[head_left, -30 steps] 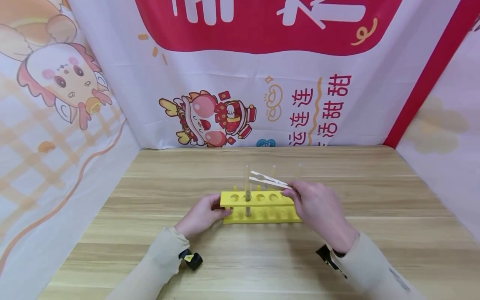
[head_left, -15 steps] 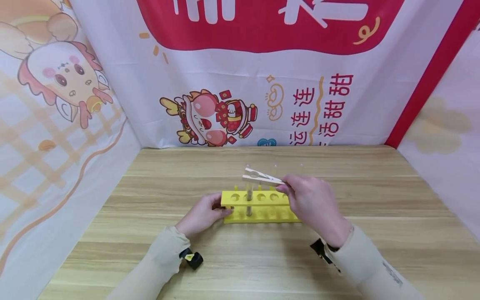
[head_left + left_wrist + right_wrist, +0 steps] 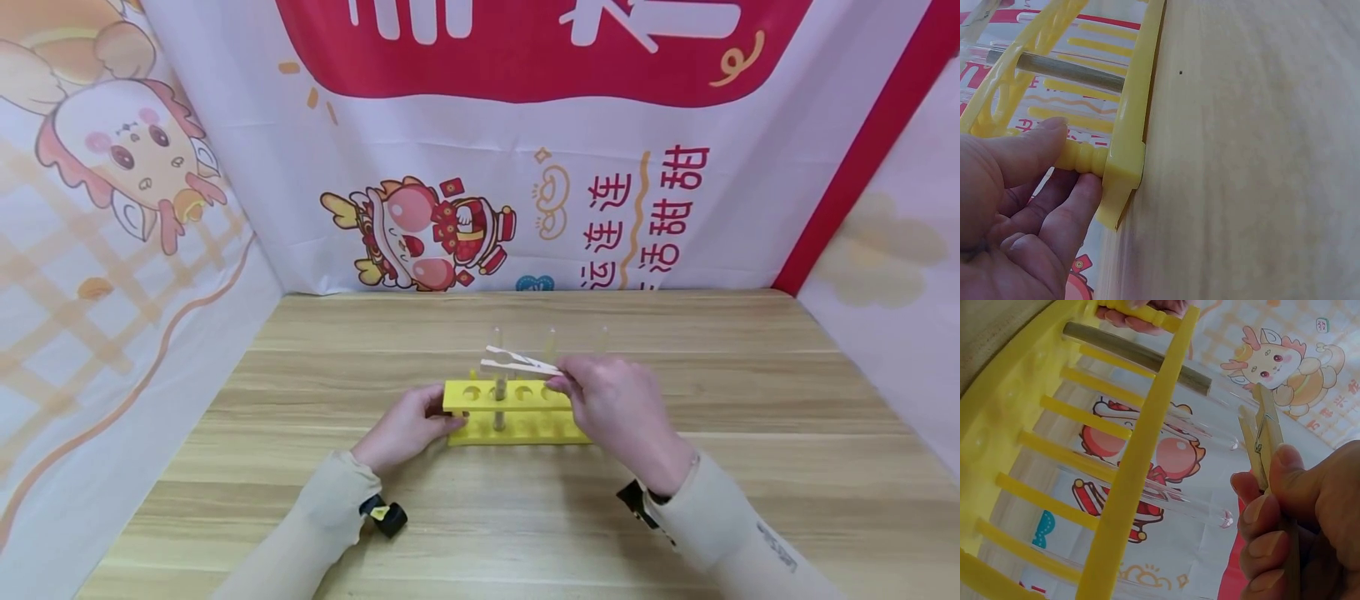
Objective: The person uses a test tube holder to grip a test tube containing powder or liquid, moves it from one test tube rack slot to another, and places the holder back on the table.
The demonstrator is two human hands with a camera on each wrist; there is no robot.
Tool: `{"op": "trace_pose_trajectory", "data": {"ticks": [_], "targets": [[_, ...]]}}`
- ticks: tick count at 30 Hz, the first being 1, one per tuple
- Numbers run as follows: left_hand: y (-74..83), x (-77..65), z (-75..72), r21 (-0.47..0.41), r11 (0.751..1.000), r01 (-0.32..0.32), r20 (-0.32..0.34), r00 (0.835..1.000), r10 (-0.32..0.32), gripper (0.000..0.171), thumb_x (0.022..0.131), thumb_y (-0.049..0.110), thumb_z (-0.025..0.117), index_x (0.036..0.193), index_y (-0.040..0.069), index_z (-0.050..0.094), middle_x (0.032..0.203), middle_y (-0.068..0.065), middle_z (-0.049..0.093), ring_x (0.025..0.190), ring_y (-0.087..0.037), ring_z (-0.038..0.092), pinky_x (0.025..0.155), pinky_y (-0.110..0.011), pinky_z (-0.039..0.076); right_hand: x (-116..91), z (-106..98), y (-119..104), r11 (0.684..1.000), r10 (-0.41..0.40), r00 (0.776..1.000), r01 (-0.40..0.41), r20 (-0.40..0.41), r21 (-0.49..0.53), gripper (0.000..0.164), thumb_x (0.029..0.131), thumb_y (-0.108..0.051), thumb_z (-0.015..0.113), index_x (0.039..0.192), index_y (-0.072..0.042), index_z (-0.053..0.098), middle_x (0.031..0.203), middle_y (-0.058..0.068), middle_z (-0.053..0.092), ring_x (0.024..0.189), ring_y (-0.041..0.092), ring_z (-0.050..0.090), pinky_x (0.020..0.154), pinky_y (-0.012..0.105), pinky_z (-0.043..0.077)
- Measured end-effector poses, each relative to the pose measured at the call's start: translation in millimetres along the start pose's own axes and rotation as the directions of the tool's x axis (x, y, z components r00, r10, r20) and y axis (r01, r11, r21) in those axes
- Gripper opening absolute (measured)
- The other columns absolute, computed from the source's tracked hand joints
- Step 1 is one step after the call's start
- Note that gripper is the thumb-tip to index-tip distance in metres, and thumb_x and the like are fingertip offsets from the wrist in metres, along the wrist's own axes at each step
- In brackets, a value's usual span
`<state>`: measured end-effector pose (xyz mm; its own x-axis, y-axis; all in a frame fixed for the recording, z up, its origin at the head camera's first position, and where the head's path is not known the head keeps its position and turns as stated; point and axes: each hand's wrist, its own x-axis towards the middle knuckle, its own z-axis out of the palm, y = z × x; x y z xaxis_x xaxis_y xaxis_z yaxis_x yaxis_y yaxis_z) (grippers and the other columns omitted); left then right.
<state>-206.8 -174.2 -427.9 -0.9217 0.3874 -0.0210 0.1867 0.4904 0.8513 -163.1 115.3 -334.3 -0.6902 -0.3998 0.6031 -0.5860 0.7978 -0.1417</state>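
Observation:
My left hand (image 3: 405,429) grips the left end of a yellow test tube rack (image 3: 536,406), with thumb and fingers round its end post (image 3: 1082,157) in the left wrist view. Upright in the rack, near that end, stands a clear test tube (image 3: 499,419) with grey-brown contents (image 3: 1119,349). My right hand (image 3: 618,421) holds a wooden test tube clamp (image 3: 525,364) by its handle. The clamp's jaws are spread at the tube's upper part. Whether they touch the glass I cannot tell.
Other clear tubes (image 3: 1197,509) stand inverted on the rack's yellow pegs (image 3: 1088,412) behind the holes. Wood-grain table (image 3: 480,517) surrounds the rack. Printed cloth walls (image 3: 450,133) rise at the back and both sides.
My right hand has moved left, carrying the clamp from just right of the tube to its upper part; the clamp then dips slightly. My left hand stays on the rack.

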Motion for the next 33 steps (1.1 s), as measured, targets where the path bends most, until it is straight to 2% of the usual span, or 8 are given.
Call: {"op": "trace_pose_trajectory", "data": {"ticks": [4,9,14,17,21,28,33], "targets": [[0.5,0.1,0.2,0.000,1.000,0.000,0.003,1.000,0.000,0.032,0.092,0.019,0.072,0.123,0.022,0.066,0.115,0.008,0.068,0.109,-0.012,0.061,0.096,-0.036,0.050,-2,4,1,1.000,0.000,1.000,0.000,0.014,0.007,0.021,0.091,-0.023,0.074,0.077,-0.009,0.068,0.061,-0.003,0.059,0.046,0.007,0.044,0.040,0.025,0.039],[1.1,0.1,0.4,0.002,1.000,0.000,0.001,1.000,0.000,0.031,0.092,0.018,0.072,0.123,0.021,0.066,0.114,0.009,0.068,0.108,-0.012,0.061,0.095,-0.036,0.050,-6,11,2,1.000,0.001,1.000,-0.001,0.028,0.028,0.019,0.091,-0.022,0.074,0.079,-0.009,0.071,0.064,-0.002,0.064,0.046,0.004,0.047,0.040,0.022,0.038],[1.7,-0.5,0.3,-0.004,1.000,-0.001,0.000,1.000,0.001,0.031,0.092,0.017,0.072,0.122,0.020,0.066,0.114,0.008,0.068,0.108,-0.013,0.062,0.094,-0.036,0.051,-11,17,3,0.999,0.007,0.999,-0.008,0.039,0.046,0.019,0.091,-0.023,0.074,0.078,-0.009,0.071,0.059,-0.004,0.060,0.043,0.002,0.040,0.038,0.020,0.032],[1.9,-0.5,0.2,-0.003,1.000,-0.002,0.001,1.000,0.002,0.031,0.092,0.017,0.072,0.123,0.020,0.066,0.115,0.007,0.068,0.108,-0.013,0.062,0.095,-0.036,0.051,-13,21,4,0.999,0.003,0.999,-0.004,0.034,0.038,0.018,0.090,-0.023,0.075,0.080,-0.009,0.073,0.059,-0.003,0.061,0.042,0.003,0.040,0.037,0.020,0.031],[2.1,0.0,-0.1,-0.003,1.000,0.008,0.005,1.000,-0.008,0.032,0.092,0.017,0.072,0.123,0.021,0.066,0.115,0.008,0.068,0.109,-0.012,0.062,0.095,-0.036,0.050,-16,25,4,1.000,0.004,0.999,-0.005,0.044,0.023,0.017,0.089,-0.024,0.077,0.082,-0.008,0.075,0.064,-0.001,0.065,0.044,0.005,0.046,0.037,0.021,0.033],[1.6,-0.2,0.0,-0.011,1.000,-0.003,0.006,1.000,0.003,0.031,0.092,0.018,0.073,0.122,0.020,0.066,0.114,0.006,0.068,0.108,-0.014,0.062,0.094,-0.036,0.051,-19,28,2,1.000,0.028,0.995,-0.029,0.101,0.009,0.017,0.089,-0.025,0.077,0.087,-0.008,0.077,0.071,0.001,0.069,0.045,0.004,0.042,0.038,0.021,0.034],[0.7,-0.6,0.3,-0.013,1.000,-0.019,0.002,1.000,0.019,0.030,0.092,0.018,0.073,0.121,0.019,0.067,0.114,0.004,0.068,0.107,-0.015,0.062,0.094,-0.038,0.051,-19,29,3,1.000,0.019,0.994,-0.020,0.108,0.014,0.017,0.090,-0.024,0.075,0.088,-0.008,0.076,0.071,0.000,0.069,0.045,0.004,0.041,0.038,0.021,0.033]]}}
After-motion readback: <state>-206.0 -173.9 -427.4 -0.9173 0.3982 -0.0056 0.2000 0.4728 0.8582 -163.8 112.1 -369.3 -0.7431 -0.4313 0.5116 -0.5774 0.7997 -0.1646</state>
